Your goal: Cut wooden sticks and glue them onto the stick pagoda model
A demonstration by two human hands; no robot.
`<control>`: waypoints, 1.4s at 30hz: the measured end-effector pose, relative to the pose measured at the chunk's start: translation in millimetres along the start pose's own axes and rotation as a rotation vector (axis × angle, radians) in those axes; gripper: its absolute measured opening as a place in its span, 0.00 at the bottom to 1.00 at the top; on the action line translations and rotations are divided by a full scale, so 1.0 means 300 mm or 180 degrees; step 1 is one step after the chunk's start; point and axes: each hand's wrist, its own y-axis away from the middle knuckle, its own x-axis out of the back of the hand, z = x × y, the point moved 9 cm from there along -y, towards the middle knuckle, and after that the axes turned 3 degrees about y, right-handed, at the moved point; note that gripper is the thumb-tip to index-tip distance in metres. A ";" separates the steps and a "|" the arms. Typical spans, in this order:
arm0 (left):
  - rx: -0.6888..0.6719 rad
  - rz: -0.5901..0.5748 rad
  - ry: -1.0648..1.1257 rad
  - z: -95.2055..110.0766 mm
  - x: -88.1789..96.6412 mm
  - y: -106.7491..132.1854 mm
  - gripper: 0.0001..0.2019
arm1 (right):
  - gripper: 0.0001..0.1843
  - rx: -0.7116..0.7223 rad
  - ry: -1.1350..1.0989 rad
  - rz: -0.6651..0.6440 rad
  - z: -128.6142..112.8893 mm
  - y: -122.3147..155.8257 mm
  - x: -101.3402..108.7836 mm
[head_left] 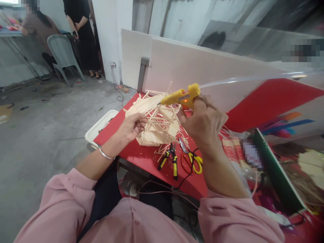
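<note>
Right hand [207,118]: clamped round yellow glue gun [180,97]
Nozzle [159,103]: pointing left, over wooden-stick model [157,137]
Left hand [133,126]: nearer model, fingers curled, grip unclear

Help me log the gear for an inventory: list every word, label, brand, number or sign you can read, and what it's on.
No text is readable.
Yellow glue gun in the right hand: side label, too small to read.
Red-patterned packets at right: any print is too blurred to read.
</note>
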 end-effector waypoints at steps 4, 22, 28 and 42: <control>0.0199 0.0049 0.0175 -0.001 0.010 0.000 0.10 | 0.26 0.0023 -0.0047 -0.0003 0.000 0.001 0.000; -0.0067 -0.0073 -0.0219 0.012 -0.001 0.004 0.02 | 0.25 0.0043 -0.0031 0.0155 0.009 0.002 0.004; -0.0213 -0.0122 -0.0399 0.016 -0.008 -0.005 0.05 | 0.23 0.0052 0.0047 0.0376 0.031 0.006 0.019; -0.0302 -0.0040 -0.0330 0.019 -0.009 -0.001 0.08 | 0.23 0.0110 0.0086 0.0339 0.015 0.010 0.004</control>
